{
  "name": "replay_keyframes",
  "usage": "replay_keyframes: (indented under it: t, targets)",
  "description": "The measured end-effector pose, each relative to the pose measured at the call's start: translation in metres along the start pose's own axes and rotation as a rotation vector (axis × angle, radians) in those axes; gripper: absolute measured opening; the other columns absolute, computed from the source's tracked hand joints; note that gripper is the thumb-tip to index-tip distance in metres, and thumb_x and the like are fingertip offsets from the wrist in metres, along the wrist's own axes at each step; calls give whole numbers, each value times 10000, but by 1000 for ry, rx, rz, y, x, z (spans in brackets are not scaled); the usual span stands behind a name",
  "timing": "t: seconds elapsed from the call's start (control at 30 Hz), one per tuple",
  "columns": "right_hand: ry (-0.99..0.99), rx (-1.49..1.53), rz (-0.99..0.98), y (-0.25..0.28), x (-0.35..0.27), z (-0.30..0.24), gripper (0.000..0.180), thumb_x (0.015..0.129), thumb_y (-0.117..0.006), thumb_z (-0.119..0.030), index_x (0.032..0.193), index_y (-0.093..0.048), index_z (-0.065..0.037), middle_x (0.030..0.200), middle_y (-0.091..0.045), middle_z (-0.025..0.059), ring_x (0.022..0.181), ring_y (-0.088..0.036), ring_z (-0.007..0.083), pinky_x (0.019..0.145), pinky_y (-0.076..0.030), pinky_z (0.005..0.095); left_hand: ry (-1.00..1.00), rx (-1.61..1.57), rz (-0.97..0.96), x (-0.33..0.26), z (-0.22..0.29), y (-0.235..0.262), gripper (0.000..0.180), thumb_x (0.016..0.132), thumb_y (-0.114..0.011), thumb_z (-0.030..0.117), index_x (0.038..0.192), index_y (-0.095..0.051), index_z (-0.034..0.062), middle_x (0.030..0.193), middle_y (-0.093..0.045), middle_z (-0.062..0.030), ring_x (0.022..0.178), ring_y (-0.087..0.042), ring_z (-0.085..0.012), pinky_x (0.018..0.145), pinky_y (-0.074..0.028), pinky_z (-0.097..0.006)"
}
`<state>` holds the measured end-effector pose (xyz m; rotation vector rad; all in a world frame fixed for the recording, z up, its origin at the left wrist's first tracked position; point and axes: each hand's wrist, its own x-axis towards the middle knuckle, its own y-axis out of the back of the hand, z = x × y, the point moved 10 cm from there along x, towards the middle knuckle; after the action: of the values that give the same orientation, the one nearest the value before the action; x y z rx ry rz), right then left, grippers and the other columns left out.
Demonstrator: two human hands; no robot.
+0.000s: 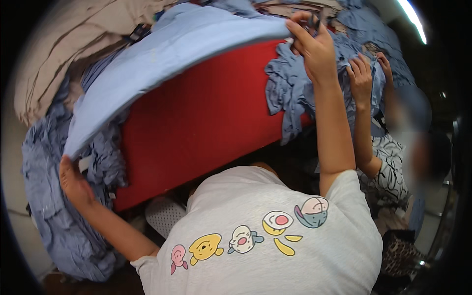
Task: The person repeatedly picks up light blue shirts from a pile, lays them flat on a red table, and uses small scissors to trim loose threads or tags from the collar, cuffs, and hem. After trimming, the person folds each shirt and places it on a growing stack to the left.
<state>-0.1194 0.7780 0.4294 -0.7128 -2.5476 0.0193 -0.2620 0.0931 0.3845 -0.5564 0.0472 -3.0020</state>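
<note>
A long light blue piece of cloth (167, 54) is stretched over a red table top (206, 118). My left hand (73, 182) grips its lower left end at the table's left side. Far across the table, my right hand (312, 46) pinches the cloth's other end, with a small dark object between the fingers. My grey printed shirt (265, 236) fills the lower middle of the view.
Heaps of blue cloth pieces lie at the left (59, 206) and at the far right (290, 88) of the table. A beige fabric pile (64, 44) sits at the top left. Another person's two hands (361, 78) in a black-and-white patterned sleeve handle blue cloth at the right.
</note>
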Motion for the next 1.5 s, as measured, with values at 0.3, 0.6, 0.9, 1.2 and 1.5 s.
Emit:
replay_keyframes:
  t: [0.3,0.6,0.9,1.2,1.5]
  targets:
    - [-741,-479,-204,57,-231,210,145,932,-745,-133,1035,-696,-43,797,-609,-39,641,-487,44,583,-386,228,679,581,-181,-259,-186,33,277,952,-737,210,1065,-720,-43,1332,-657,-158,1253,-584,-242,1101,-390,-349]
    - [-437,-812,-239,9,-205,219,213,951,-522,27,1106,-666,10,1051,-716,160,896,-703,256,803,-527,328,157,898,-95,-212,-156,-60,141,939,-657,90,1057,-695,23,1137,-702,-134,1115,-635,-321,997,-479,-408]
    - [120,-834,-977,-173,-276,246,686,847,-553,61,1506,-497,-124,1603,-432,132,1499,-386,307,1222,-315,460,-163,1111,-801,-245,-218,-206,710,969,-612,477,1587,-400,202,1700,-244,-103,1553,-234,-357,1239,-197,-553]
    - [114,-1062,-820,-132,-226,255,671,888,-592,-56,1537,-475,-180,1642,-387,88,1525,-341,283,1248,-247,480,-128,1264,-519,-172,-231,-121,772,941,-622,575,1598,-400,236,1695,-276,-95,1539,-258,-390,1144,-337,-559]
    - [10,-964,-525,-112,-181,271,431,1060,-497,-157,1489,-509,-124,1501,-554,116,1411,-491,248,1165,-350,424,-16,1295,-360,-161,-241,-116,716,962,-628,500,1567,-439,166,1689,-292,-106,1532,-274,-389,1169,-294,-534]
